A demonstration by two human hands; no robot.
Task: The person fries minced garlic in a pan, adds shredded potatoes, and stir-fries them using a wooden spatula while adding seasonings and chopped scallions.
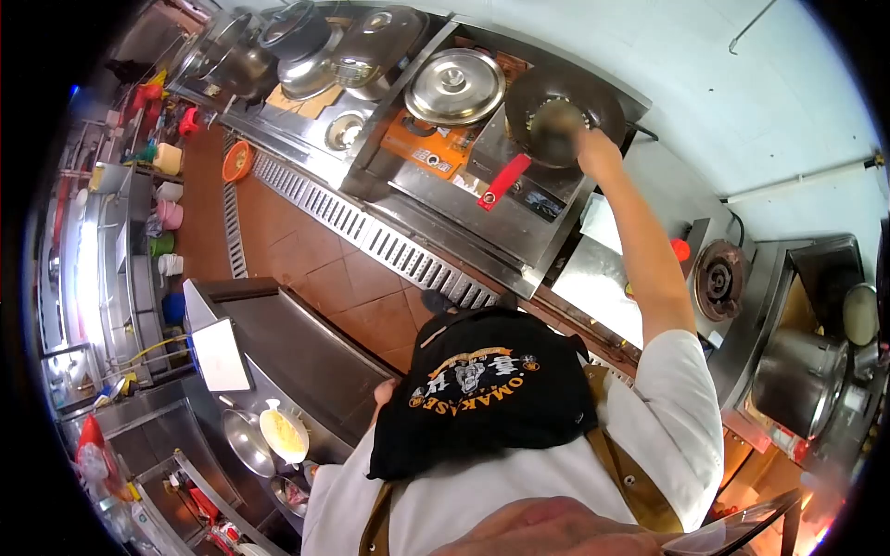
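My right hand (601, 154) is closed over the right rim of a dark wok (607, 93) on the stove. A blurred, roundish grey-brown shape (558, 125) lies beside its fingers, inside the wok. What the hand grips is too smeared to name. A red-sleeved handle (505, 182) sticks out from the wok toward me. My left hand (383, 394) is low at my side, by the edge of the steel counter (315, 352) and my black apron. Its fingers are mostly hidden.
A lidded pan (455, 85) sits left of the wok, with an orange printed sheet (426, 144) below. Steel pots (380, 46) stand farther left. At right are a burner (720, 280) and a stockpot (799, 382). A white dish (284, 435) of yellow food and a steel bowl (248, 443) are behind.
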